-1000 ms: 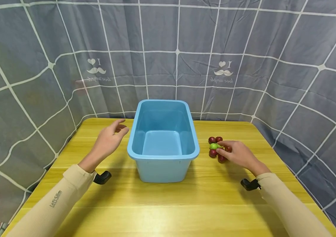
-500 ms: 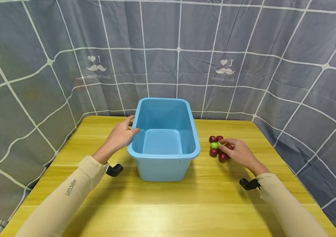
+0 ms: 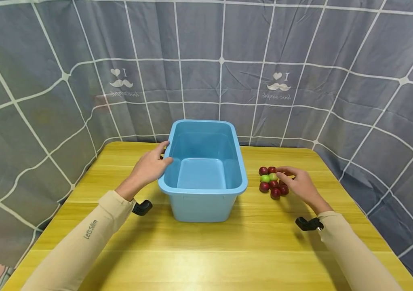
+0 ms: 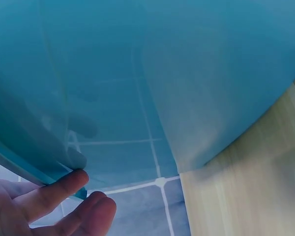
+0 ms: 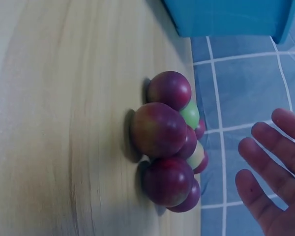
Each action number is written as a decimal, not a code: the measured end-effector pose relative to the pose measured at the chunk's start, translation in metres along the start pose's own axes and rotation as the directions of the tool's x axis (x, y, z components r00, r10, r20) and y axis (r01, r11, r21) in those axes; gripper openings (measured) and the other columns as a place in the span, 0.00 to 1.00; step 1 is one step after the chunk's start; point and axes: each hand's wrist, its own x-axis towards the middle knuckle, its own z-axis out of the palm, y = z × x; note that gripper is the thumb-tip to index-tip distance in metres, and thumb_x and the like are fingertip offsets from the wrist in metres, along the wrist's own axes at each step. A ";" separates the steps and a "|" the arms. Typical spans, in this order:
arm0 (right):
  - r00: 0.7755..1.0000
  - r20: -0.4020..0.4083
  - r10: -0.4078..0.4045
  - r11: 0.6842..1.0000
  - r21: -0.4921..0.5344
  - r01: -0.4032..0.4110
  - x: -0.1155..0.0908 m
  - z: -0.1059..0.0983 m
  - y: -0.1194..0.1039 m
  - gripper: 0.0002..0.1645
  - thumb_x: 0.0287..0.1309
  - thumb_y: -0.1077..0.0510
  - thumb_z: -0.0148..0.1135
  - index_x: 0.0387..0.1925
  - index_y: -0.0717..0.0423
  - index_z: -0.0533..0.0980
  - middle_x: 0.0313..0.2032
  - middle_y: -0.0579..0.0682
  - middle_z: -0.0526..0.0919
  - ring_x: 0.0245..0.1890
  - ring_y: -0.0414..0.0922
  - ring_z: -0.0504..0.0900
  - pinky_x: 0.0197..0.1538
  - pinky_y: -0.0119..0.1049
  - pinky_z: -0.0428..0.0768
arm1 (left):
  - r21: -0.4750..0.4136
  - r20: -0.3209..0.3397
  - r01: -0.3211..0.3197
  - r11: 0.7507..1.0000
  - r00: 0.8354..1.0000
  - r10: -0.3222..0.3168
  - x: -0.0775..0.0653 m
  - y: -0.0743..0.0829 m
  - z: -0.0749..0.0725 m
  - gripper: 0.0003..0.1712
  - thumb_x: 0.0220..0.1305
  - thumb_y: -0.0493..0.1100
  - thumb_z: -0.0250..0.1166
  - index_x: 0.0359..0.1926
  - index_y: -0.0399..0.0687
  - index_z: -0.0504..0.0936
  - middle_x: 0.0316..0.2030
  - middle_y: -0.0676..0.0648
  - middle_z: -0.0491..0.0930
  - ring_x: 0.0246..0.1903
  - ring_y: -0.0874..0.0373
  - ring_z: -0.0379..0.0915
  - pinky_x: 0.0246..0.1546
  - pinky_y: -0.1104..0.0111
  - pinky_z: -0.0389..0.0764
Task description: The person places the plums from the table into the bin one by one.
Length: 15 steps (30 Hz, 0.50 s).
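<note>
In the head view, your left hand (image 3: pixel 150 166) is left of centre, gripping the left rim of the blue tub (image 3: pixel 202 210). The thumb lies over the rim, and the left wrist view shows fingers at the rim's outer side. The tub stands upright in the middle of the frame, its bare floor visible.

Your right hand (image 3: pixel 300 184), right of centre, has its fingers loosely extended and spread, holding nothing. Its fingertips are just beside the upper right of the fruit cluster; whether the thumb touches a fruit, you cannot tell. The right wrist view shows a gap between 4 fingers and the fruits. That cluster lies right of the tub: 7 dark red fruits (image 3: pixel 264 186) and 2 green fruits (image 3: pixel 264 178), close together.

The wooden table (image 3: pixel 206 258) fills the lower part of the head view; a grey curtain (image 3: pixel 199 36) with white grid lines hangs across the top and down the sides. You wear beige sleeves (image 3: pixel 68 254), with 1 black device (image 3: pixel 142 207) at the left wrist and 1 at the right.
</note>
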 end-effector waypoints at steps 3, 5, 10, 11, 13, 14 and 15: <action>0.999 -0.022 0.027 0.999 0.032 -0.026 0.001 -0.003 0.003 0.27 0.74 0.43 0.54 0.60 0.59 0.78 0.56 0.62 0.82 0.54 0.55 0.79 0.54 0.48 0.74 | 0.021 -0.004 -0.003 1.000 1.000 0.003 0.000 0.000 0.000 0.39 0.72 0.53 0.51 0.80 0.54 0.52 0.69 0.38 0.70 0.62 0.40 0.73 0.57 0.45 0.74; 0.998 -0.038 0.043 0.998 0.055 -0.040 0.002 -0.005 0.007 0.28 0.74 0.42 0.53 0.60 0.58 0.78 0.56 0.61 0.82 0.52 0.50 0.79 0.52 0.43 0.76 | 0.029 -0.005 -0.004 1.000 1.000 0.004 0.000 0.000 0.000 0.39 0.71 0.53 0.51 0.80 0.54 0.53 0.68 0.39 0.70 0.61 0.40 0.73 0.56 0.45 0.74; 0.995 -0.058 0.086 0.981 0.178 -0.074 0.004 -0.007 0.020 0.29 0.74 0.42 0.53 0.62 0.58 0.77 0.57 0.60 0.82 0.45 0.30 0.80 0.44 0.33 0.81 | 0.023 -0.015 -0.014 1.000 1.000 0.014 0.001 0.000 -0.001 0.39 0.71 0.52 0.51 0.80 0.54 0.54 0.68 0.39 0.71 0.63 0.40 0.72 0.58 0.43 0.73; 0.994 -0.062 0.093 0.975 0.206 -0.078 0.005 -0.007 0.023 0.29 0.74 0.43 0.53 0.62 0.59 0.77 0.56 0.60 0.82 0.44 0.29 0.80 0.44 0.33 0.82 | 0.022 -0.017 -0.016 1.000 1.000 0.017 0.001 0.000 -0.001 0.39 0.70 0.52 0.52 0.79 0.54 0.54 0.68 0.39 0.71 0.64 0.40 0.71 0.59 0.43 0.72; 0.992 -0.066 0.107 0.963 0.253 -0.087 0.006 -0.007 0.030 0.29 0.74 0.44 0.54 0.63 0.60 0.76 0.54 0.57 0.82 0.43 0.30 0.81 0.43 0.33 0.82 | 0.026 -0.019 -0.018 1.000 1.000 0.018 0.001 -0.001 -0.002 0.39 0.70 0.52 0.52 0.79 0.54 0.55 0.68 0.38 0.71 0.66 0.39 0.68 0.61 0.41 0.70; 0.991 -0.070 0.113 0.959 0.268 -0.090 0.006 -0.007 0.033 0.29 0.74 0.44 0.54 0.63 0.61 0.76 0.53 0.54 0.83 0.43 0.31 0.81 0.43 0.33 0.82 | 0.031 -0.019 -0.018 0.999 1.000 0.019 0.000 -0.001 -0.002 0.39 0.70 0.52 0.52 0.79 0.53 0.55 0.69 0.38 0.70 0.66 0.39 0.66 0.61 0.41 0.68; 0.990 -0.073 0.119 0.954 0.284 -0.094 0.007 -0.007 0.036 0.29 0.74 0.45 0.54 0.63 0.62 0.75 0.52 0.51 0.83 0.43 0.32 0.81 0.42 0.32 0.82 | 0.038 -0.019 -0.018 0.999 1.000 0.018 0.000 -0.001 -0.002 0.39 0.71 0.53 0.52 0.79 0.53 0.55 0.69 0.38 0.70 0.67 0.39 0.65 0.61 0.40 0.68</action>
